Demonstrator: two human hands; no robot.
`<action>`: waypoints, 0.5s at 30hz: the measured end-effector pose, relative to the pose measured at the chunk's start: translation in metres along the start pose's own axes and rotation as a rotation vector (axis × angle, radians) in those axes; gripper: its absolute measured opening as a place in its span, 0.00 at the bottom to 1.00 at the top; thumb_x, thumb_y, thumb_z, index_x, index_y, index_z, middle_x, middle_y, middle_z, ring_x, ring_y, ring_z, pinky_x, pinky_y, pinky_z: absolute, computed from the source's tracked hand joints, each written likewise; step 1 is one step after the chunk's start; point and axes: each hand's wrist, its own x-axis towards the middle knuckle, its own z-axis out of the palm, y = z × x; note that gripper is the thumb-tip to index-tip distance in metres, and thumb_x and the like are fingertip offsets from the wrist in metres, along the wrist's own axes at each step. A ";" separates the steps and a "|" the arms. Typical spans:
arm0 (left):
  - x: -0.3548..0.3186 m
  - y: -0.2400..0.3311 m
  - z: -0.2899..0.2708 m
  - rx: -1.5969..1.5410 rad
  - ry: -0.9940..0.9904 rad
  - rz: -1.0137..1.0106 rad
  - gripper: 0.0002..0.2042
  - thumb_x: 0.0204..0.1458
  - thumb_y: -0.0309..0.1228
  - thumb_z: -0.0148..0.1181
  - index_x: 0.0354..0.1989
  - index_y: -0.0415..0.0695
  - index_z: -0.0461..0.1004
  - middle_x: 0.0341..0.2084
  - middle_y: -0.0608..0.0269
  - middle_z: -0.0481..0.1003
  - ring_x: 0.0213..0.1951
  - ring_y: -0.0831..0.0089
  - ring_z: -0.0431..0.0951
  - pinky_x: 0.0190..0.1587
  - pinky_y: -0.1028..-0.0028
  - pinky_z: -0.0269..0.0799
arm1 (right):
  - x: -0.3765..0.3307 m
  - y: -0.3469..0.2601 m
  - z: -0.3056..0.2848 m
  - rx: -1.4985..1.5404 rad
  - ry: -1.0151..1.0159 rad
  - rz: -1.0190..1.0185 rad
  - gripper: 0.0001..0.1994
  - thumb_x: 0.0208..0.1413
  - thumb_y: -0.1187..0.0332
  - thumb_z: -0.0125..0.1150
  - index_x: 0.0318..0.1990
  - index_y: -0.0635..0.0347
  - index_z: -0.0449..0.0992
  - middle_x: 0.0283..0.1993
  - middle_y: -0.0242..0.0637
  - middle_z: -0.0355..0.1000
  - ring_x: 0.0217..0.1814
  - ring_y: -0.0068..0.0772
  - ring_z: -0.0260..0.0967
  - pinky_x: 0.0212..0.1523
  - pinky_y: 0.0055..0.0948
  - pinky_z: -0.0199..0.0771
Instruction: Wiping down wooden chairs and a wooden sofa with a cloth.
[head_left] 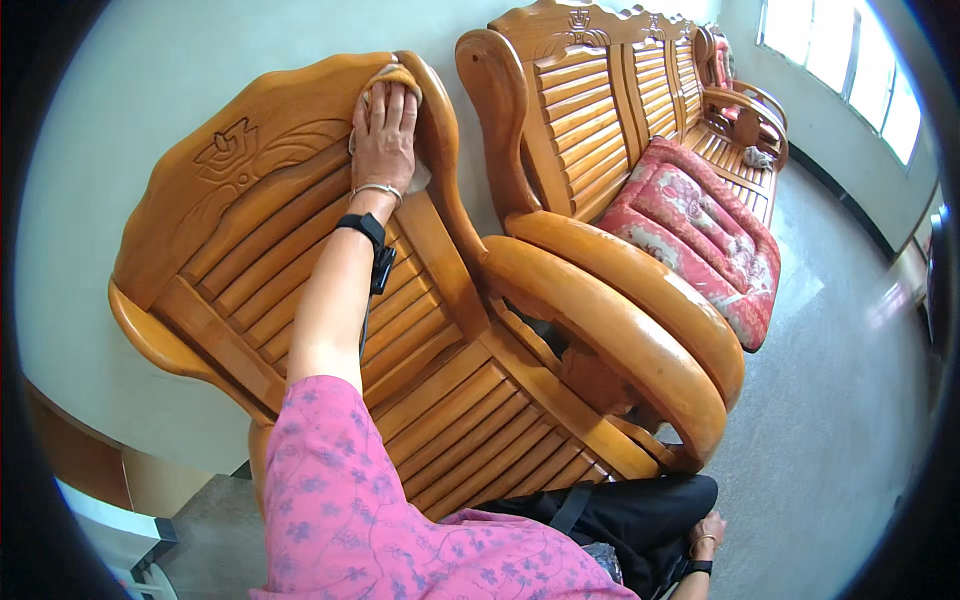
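My left hand (384, 150) presses a tan and white cloth (404, 76) against the upper right corner of a wooden armchair's backrest (300, 150). Its fingers lie stretched over the cloth, which shows above the fingertips and beside the wrist. Carved lines and slanted slats mark the glossy orange-brown chair back, with the slatted seat (490, 430) below. Down at the lower right, my right hand (708, 535) is beside my black-trousered knee, its fingers curled in. No object shows in it.
A matching long wooden bench (590, 110) stands to the right, close against the chair's thick armrest (610, 330). A red floral cushion (700, 220) leans on its near end. A crumpled cloth (757, 157) lies farther along its seat. Grey floor (820, 430) runs along the right.
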 end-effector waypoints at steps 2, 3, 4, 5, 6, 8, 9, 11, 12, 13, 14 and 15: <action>-0.010 0.009 0.010 -0.071 0.051 0.033 0.22 0.57 0.32 0.47 0.62 0.51 0.63 0.63 0.65 0.61 0.68 0.61 0.55 0.67 0.56 0.52 | 0.006 0.017 0.013 -0.001 0.036 -0.024 0.14 0.55 0.67 0.48 0.45 0.51 0.79 0.49 0.40 0.74 0.54 0.51 0.68 0.55 0.46 0.70; -0.016 0.014 0.009 -0.100 0.031 0.044 0.21 0.56 0.32 0.48 0.60 0.51 0.65 0.61 0.65 0.62 0.67 0.62 0.56 0.66 0.56 0.53 | 0.007 0.021 0.015 -0.004 0.053 -0.040 0.14 0.55 0.67 0.48 0.45 0.51 0.79 0.49 0.40 0.74 0.54 0.51 0.68 0.54 0.46 0.71; -0.023 0.019 0.007 -0.130 0.011 0.055 0.20 0.56 0.32 0.48 0.59 0.52 0.66 0.60 0.66 0.63 0.66 0.63 0.57 0.65 0.57 0.55 | 0.008 0.026 0.017 -0.002 0.054 -0.035 0.14 0.55 0.67 0.48 0.45 0.51 0.79 0.50 0.40 0.74 0.54 0.51 0.68 0.54 0.46 0.71; -0.030 0.025 0.006 -0.161 -0.009 0.066 0.18 0.56 0.32 0.48 0.57 0.52 0.67 0.59 0.67 0.64 0.65 0.63 0.58 0.64 0.58 0.56 | 0.009 0.031 0.019 0.000 0.055 -0.030 0.14 0.55 0.67 0.49 0.45 0.51 0.79 0.50 0.39 0.74 0.54 0.52 0.68 0.53 0.47 0.71; -0.041 0.027 0.008 -0.174 -0.011 0.075 0.15 0.56 0.32 0.49 0.52 0.53 0.69 0.55 0.70 0.66 0.64 0.65 0.60 0.61 0.59 0.59 | 0.009 0.027 0.017 0.004 0.056 -0.036 0.14 0.55 0.67 0.49 0.46 0.50 0.79 0.50 0.39 0.74 0.54 0.52 0.68 0.53 0.47 0.72; -0.061 0.036 0.000 -0.169 -0.106 0.116 0.14 0.56 0.32 0.49 0.50 0.54 0.69 0.53 0.70 0.66 0.61 0.66 0.63 0.58 0.60 0.61 | -0.006 0.010 -0.004 0.008 0.044 -0.069 0.14 0.57 0.67 0.47 0.45 0.53 0.79 0.51 0.42 0.74 0.56 0.52 0.68 0.54 0.47 0.71; -0.073 0.039 -0.003 -0.174 -0.159 0.133 0.13 0.56 0.32 0.49 0.50 0.54 0.69 0.52 0.71 0.67 0.60 0.67 0.63 0.57 0.60 0.62 | -0.014 0.003 -0.014 0.013 0.040 -0.087 0.15 0.58 0.67 0.45 0.45 0.55 0.78 0.51 0.44 0.74 0.57 0.52 0.68 0.55 0.47 0.71; -0.101 0.047 0.003 -0.189 -0.108 0.210 0.13 0.55 0.33 0.49 0.50 0.55 0.69 0.50 0.71 0.67 0.58 0.68 0.63 0.55 0.61 0.62 | -0.020 -0.002 -0.020 0.063 0.050 -0.047 0.15 0.58 0.66 0.45 0.45 0.54 0.79 0.50 0.44 0.75 0.57 0.52 0.68 0.56 0.47 0.71; -0.115 0.053 0.002 -0.217 -0.150 0.233 0.13 0.55 0.33 0.50 0.49 0.55 0.69 0.48 0.71 0.67 0.57 0.69 0.63 0.54 0.61 0.62 | -0.022 -0.003 -0.023 0.086 0.055 -0.025 0.15 0.57 0.66 0.45 0.44 0.53 0.80 0.50 0.45 0.75 0.56 0.52 0.68 0.56 0.47 0.70; -0.130 0.055 -0.001 -0.235 -0.170 0.245 0.12 0.54 0.33 0.50 0.47 0.55 0.69 0.49 0.71 0.66 0.56 0.69 0.63 0.54 0.63 0.60 | -0.025 -0.005 -0.027 0.094 0.053 -0.020 0.15 0.57 0.66 0.46 0.44 0.53 0.80 0.50 0.45 0.75 0.56 0.52 0.68 0.56 0.47 0.70; -0.147 0.056 -0.006 -0.239 -0.175 0.256 0.11 0.54 0.33 0.51 0.46 0.54 0.69 0.49 0.70 0.66 0.56 0.69 0.63 0.53 0.63 0.60 | -0.027 -0.007 -0.031 0.099 0.052 -0.015 0.15 0.57 0.66 0.46 0.44 0.53 0.80 0.50 0.45 0.75 0.56 0.52 0.68 0.56 0.46 0.70; -0.164 0.054 -0.011 -0.257 -0.224 0.265 0.11 0.53 0.33 0.51 0.45 0.54 0.69 0.48 0.71 0.67 0.56 0.69 0.63 0.53 0.63 0.60 | -0.028 -0.007 -0.033 0.105 0.050 -0.013 0.15 0.56 0.66 0.47 0.44 0.52 0.81 0.50 0.45 0.75 0.56 0.52 0.68 0.56 0.46 0.70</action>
